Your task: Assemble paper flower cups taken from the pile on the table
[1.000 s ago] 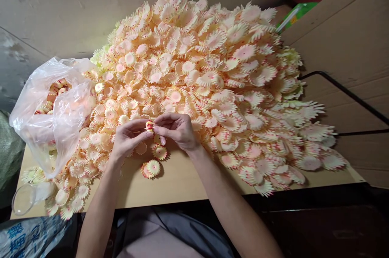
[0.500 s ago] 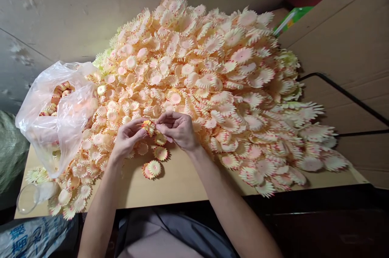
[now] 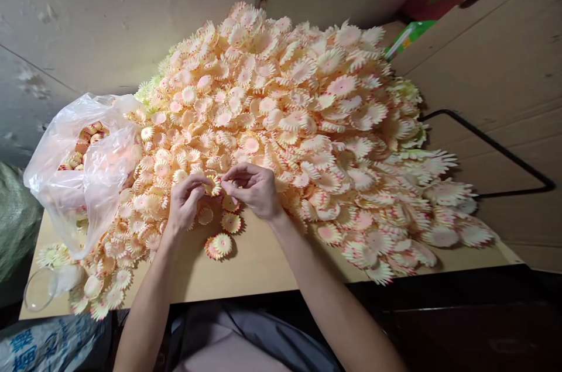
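Observation:
Between my two hands is a small yellow artificial flower petal piece (image 3: 213, 185) with a notched, reddish edge. My left hand (image 3: 188, 199) pinches it at its left side. Thumb and fingertips of my right hand (image 3: 254, 188) are closed together at its right side; whether they grip its edge or something tiny is hidden. Just below lie a few loose petal pieces, among them a round scalloped one (image 3: 230, 222) and a pale one (image 3: 222, 244) overlapping another. A big heap of similar pink-and-cream petal pieces (image 3: 302, 120) rises behind my hands.
At left, a clear plastic bag (image 3: 109, 167) holds rolled petal stacks (image 3: 90, 141). A transparent cup (image 3: 40, 290) lies on its side near the front left corner of the wooden table (image 3: 263, 269). Cardboard (image 3: 496, 97) and a bent black rod (image 3: 504, 150) stand at right.
The yellow petal piece has turned between my fingers and now shows flatter. Both hands stay close together in nearly the same place; the view has shifted slightly.

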### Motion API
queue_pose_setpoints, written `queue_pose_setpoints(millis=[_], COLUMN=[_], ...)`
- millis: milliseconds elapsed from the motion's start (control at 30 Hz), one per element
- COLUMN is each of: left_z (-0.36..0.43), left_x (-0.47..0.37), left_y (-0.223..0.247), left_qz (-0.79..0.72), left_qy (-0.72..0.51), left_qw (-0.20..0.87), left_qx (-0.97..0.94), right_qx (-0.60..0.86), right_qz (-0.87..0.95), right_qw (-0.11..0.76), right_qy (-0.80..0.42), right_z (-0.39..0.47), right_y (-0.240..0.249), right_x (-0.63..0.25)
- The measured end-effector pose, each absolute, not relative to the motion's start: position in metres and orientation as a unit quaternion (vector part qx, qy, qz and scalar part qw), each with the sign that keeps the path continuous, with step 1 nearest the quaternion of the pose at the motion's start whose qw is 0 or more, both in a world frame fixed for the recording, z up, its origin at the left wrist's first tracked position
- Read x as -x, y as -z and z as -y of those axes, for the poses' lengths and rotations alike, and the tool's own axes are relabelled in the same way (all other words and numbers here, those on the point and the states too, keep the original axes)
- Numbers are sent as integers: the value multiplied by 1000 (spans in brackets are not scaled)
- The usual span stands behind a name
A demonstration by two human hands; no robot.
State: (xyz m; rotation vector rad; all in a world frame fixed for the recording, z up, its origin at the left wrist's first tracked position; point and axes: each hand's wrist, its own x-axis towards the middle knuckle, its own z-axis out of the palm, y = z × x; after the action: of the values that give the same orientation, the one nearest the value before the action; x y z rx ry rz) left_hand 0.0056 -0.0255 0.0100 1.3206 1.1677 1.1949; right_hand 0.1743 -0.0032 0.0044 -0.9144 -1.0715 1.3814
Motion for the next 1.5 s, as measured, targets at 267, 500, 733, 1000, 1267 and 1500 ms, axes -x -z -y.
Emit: queue_pose_setpoints(millis=[267, 500, 733, 1000, 1267, 1500], left_z=[24, 24, 25, 25, 25, 25], left_x=[-11, -9, -10, -9, -8, -9], left_y=[-9, -8, -11, -7, -6, -7], left_qz=[-498, -490, -500, -504, -500, -494], left_qy=[-504, -506, -500, -497, -497, -501], left_qw=[452, 422, 407, 395, 387, 380], left_qx=[-542, -571, -578, -585, -594, -600], right_qx=[360, 352, 357, 358, 363, 364], right_qz=[476, 465, 453, 444, 444, 442], right_qw=[541, 518, 513, 518, 517, 514], right_qy=[-593, -626, -636, -637, -635, -639], right_z=[4, 4, 4, 4, 3, 4], right_y=[-5, -7, -6, -6, -5, -6], right_x=[-174, -175, -175, -175, -175, -175])
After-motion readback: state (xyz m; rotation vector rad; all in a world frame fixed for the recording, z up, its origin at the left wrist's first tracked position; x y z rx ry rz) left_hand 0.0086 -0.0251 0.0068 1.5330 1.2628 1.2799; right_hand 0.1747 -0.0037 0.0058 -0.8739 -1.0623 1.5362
